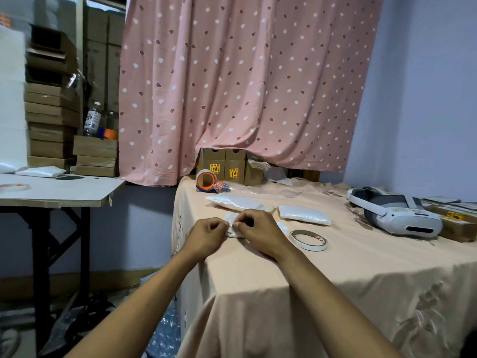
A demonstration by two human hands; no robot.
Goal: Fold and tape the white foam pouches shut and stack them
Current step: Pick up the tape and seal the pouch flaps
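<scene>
Fingers [224,224] of left hand [206,235] and right hand [260,232] tight around largely hidden foam pouch [231,233].

One head-worn wide-angle view, facing forward and down; table [322,280] close at 5 o'clock, curtain [245,86] farther at 12.
</scene>
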